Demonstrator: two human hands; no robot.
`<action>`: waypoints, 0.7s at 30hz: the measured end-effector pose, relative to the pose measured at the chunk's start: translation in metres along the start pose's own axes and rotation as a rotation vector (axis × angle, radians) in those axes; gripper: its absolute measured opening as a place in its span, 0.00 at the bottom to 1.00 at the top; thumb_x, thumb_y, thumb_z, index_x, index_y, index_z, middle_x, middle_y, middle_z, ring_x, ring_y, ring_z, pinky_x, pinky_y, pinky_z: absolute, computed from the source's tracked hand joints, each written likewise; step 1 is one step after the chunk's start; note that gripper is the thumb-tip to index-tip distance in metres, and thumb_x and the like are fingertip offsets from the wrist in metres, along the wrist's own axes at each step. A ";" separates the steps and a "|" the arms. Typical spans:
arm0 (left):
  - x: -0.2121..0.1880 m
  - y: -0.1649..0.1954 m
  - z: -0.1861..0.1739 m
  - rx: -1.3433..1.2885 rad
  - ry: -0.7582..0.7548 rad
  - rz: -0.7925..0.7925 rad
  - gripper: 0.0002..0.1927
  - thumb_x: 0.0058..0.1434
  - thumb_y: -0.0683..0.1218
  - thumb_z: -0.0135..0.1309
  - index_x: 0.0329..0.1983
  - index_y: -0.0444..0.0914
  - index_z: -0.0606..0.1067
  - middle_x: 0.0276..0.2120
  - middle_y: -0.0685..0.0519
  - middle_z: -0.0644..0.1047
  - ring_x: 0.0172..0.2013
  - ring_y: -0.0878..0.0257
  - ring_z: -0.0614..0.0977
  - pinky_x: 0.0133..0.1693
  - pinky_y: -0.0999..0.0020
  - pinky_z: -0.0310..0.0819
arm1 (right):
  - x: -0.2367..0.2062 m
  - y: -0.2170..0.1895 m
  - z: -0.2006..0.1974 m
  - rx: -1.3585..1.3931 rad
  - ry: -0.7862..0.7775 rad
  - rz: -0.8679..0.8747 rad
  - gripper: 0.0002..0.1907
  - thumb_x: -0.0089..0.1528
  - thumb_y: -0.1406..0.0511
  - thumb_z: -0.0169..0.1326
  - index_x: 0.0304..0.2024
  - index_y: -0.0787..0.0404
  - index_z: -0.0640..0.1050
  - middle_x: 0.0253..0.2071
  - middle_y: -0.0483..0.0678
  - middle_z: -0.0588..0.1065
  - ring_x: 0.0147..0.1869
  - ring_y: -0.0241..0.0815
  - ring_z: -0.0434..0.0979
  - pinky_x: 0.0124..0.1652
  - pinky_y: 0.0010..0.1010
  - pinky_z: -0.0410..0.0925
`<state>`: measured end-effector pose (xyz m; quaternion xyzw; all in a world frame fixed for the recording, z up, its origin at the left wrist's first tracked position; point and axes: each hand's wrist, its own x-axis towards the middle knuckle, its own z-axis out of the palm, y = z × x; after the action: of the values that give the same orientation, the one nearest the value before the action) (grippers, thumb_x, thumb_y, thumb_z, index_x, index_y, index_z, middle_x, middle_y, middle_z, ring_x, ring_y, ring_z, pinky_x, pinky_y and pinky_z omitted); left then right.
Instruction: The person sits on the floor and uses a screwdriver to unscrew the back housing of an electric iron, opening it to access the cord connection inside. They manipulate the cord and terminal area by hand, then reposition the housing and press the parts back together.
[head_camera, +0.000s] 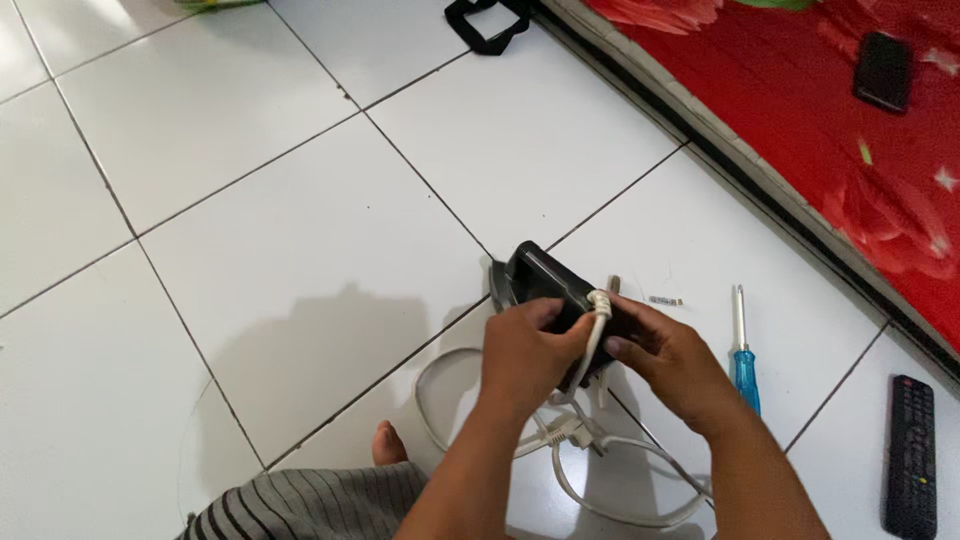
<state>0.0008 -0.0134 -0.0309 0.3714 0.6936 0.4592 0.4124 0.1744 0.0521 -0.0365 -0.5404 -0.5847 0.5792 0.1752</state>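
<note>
A black clothes iron (540, 275) stands on the white tiled floor near the middle of the head view. My left hand (522, 355) grips its near end from the left. My right hand (670, 362) holds the same end from the right, fingers against the spot where the white cord (598, 325) enters the iron. The cord runs down between my hands and loops over the floor (620, 500), with its plug (580, 435) lying under my wrists.
A blue-handled screwdriver (744, 355) lies right of my right hand, with a small metal piece (665, 300) above it. A black remote (911, 455) lies at the far right. A red floral mattress (830, 110) with a dark phone (883, 70) fills the upper right. A black strap (487, 22) lies at the top.
</note>
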 end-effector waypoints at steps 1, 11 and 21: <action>0.002 0.003 -0.004 -0.069 -0.045 -0.022 0.23 0.53 0.57 0.65 0.38 0.33 0.84 0.26 0.50 0.84 0.25 0.66 0.83 0.28 0.69 0.77 | -0.001 -0.002 -0.004 0.040 -0.022 -0.015 0.30 0.59 0.67 0.58 0.66 0.53 0.73 0.57 0.50 0.80 0.62 0.44 0.79 0.59 0.37 0.72; -0.001 0.035 -0.035 -0.353 -0.254 -0.287 0.27 0.52 0.59 0.66 0.38 0.28 0.84 0.25 0.48 0.81 0.26 0.62 0.80 0.30 0.71 0.73 | -0.031 -0.034 -0.003 0.312 -0.054 -0.035 0.27 0.62 0.62 0.53 0.64 0.59 0.75 0.50 0.56 0.81 0.55 0.47 0.80 0.51 0.39 0.74; -0.003 0.024 -0.054 -0.422 -0.277 -0.409 0.29 0.53 0.58 0.63 0.40 0.26 0.81 0.26 0.42 0.80 0.26 0.57 0.82 0.28 0.65 0.74 | -0.041 -0.046 0.025 0.187 0.027 0.050 0.27 0.62 0.66 0.57 0.66 0.54 0.77 0.37 0.56 0.77 0.43 0.44 0.78 0.46 0.37 0.75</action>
<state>-0.0438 -0.0261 0.0054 0.1899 0.5807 0.4455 0.6544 0.1487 0.0170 0.0137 -0.5438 -0.5120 0.6280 0.2183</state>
